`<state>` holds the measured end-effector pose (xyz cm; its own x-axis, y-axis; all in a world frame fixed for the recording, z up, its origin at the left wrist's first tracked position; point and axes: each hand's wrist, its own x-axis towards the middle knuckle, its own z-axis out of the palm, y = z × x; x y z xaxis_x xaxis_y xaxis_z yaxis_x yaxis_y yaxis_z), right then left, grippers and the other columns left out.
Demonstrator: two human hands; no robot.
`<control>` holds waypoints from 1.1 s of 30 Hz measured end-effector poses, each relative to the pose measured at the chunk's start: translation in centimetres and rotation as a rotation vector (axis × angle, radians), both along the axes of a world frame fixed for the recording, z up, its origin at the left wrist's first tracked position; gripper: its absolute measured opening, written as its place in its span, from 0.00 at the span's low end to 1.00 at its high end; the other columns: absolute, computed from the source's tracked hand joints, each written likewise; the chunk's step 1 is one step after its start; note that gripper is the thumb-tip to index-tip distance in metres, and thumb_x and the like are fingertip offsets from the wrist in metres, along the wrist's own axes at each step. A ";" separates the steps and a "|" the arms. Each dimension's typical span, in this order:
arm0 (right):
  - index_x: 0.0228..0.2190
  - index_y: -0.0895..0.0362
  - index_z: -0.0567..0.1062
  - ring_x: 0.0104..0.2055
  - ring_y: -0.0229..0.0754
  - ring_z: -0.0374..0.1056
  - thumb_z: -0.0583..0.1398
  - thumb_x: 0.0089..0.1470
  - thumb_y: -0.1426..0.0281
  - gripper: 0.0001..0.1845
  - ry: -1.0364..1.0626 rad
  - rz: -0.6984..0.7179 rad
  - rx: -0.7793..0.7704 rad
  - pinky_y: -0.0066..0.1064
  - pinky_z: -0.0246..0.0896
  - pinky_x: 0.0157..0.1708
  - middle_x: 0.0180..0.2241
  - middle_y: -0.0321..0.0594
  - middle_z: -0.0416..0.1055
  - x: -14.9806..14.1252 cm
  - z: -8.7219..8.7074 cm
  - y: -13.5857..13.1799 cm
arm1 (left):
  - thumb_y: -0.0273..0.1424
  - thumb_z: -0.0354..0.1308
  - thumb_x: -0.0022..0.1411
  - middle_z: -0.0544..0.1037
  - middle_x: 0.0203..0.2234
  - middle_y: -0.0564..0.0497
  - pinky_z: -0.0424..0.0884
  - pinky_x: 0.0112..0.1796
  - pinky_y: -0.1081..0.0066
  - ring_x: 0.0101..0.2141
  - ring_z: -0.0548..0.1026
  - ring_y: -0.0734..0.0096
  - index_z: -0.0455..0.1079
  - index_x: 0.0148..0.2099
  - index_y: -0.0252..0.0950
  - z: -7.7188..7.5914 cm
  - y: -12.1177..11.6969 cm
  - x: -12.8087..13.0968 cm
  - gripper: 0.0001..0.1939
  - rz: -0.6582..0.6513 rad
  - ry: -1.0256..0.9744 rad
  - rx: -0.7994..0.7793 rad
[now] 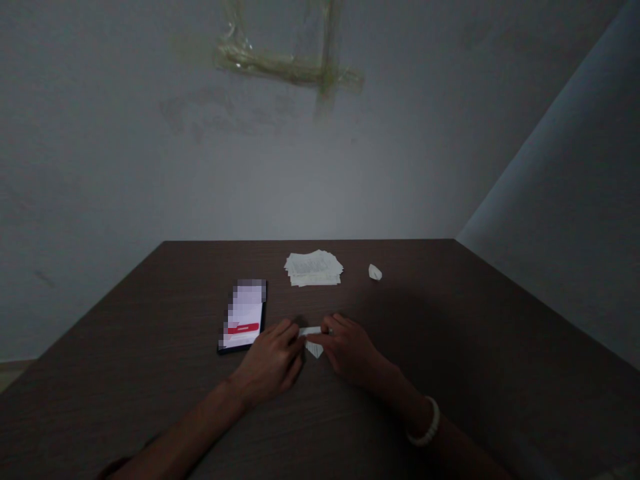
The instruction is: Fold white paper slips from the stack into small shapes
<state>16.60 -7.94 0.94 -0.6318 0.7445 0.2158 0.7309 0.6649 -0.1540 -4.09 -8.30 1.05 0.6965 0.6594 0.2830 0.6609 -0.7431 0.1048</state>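
A small piece of printed paper lies on the dark table between my two hands, with a folded white strip along its far edge. My left hand grips the strip's left end, fingers bent and pressed together. On the other end, my right hand is closed, its thumb reaching across the paper toward the left fingers. Parts of the paper are hidden beneath the fingers of both hands. A pale beaded bracelet circles my right wrist.
A phone with a lit screen lies left of my hands. Beyond them is a loose stack of printed paper slips. A small folded white paper piece sits to its right. The table meets a grey wall with old tape.
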 end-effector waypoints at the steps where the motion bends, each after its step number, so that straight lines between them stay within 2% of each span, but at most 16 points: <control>1: 0.47 0.47 0.72 0.41 0.43 0.58 0.55 0.56 0.79 0.21 0.006 -0.005 0.000 0.32 0.52 0.37 0.38 0.40 0.65 0.0 0.0 0.0 | 0.26 0.50 0.61 0.70 0.33 0.43 0.68 0.36 0.61 0.37 0.67 0.58 0.73 0.38 0.32 0.0 0.0 0.0 0.10 0.008 0.000 0.001; 6: 0.44 0.50 0.75 0.40 0.42 0.59 0.56 0.57 0.75 0.15 0.057 -0.053 -0.024 0.32 0.52 0.36 0.36 0.40 0.66 0.9 -0.1 -0.3 | 0.27 0.50 0.61 0.70 0.30 0.44 0.68 0.36 0.61 0.37 0.67 0.58 0.71 0.31 0.32 -0.1 0.1 0.0 0.10 0.090 -0.011 0.001; 12: 0.35 0.52 0.78 0.39 0.43 0.60 0.58 0.54 0.73 0.09 0.101 -0.151 -0.035 0.32 0.53 0.36 0.33 0.39 0.67 2.9 -0.2 -0.3 | 0.27 0.50 0.62 0.71 0.30 0.45 0.67 0.38 0.61 0.38 0.67 0.59 0.70 0.31 0.33 -0.7 0.3 -0.1 0.10 0.076 -0.021 0.008; 16: 0.30 0.54 0.76 0.37 0.43 0.61 0.59 0.53 0.71 0.04 0.104 -0.176 0.000 0.33 0.55 0.36 0.31 0.39 0.68 3.1 -0.1 -0.2 | 0.27 0.50 0.63 0.70 0.29 0.46 0.68 0.37 0.62 0.37 0.67 0.60 0.70 0.31 0.33 -1.0 0.6 -0.2 0.10 0.082 -0.051 0.015; 22: 0.32 0.56 0.74 0.39 0.44 0.62 0.61 0.55 0.63 0.09 0.157 -0.205 0.049 0.34 0.57 0.38 0.35 0.40 0.68 2.4 -0.2 0.0 | 0.29 0.49 0.65 0.70 0.31 0.46 0.68 0.38 0.62 0.38 0.67 0.60 0.69 0.32 0.33 -1.2 0.9 -0.1 0.10 0.101 -0.111 0.008; 26: 0.35 0.54 0.74 0.41 0.42 0.62 0.64 0.53 0.64 0.08 0.227 -0.130 -0.022 0.32 0.57 0.38 0.37 0.39 0.68 1.9 -0.7 0.1 | 0.29 0.50 0.65 0.70 0.33 0.45 0.68 0.38 0.61 0.39 0.67 0.59 0.69 0.34 0.33 -1.5 1.0 -0.3 0.09 0.096 -0.123 0.005; 33: 0.33 0.56 0.73 0.43 0.42 0.62 0.68 0.46 0.70 0.11 0.307 -0.156 -0.132 0.33 0.58 0.42 0.39 0.39 0.65 1.6 -0.7 0.5 | 0.29 0.50 0.65 0.69 0.35 0.46 0.68 0.39 0.61 0.39 0.66 0.60 0.68 0.35 0.34 -1.0 0.8 -0.2 0.07 0.077 -0.154 -0.037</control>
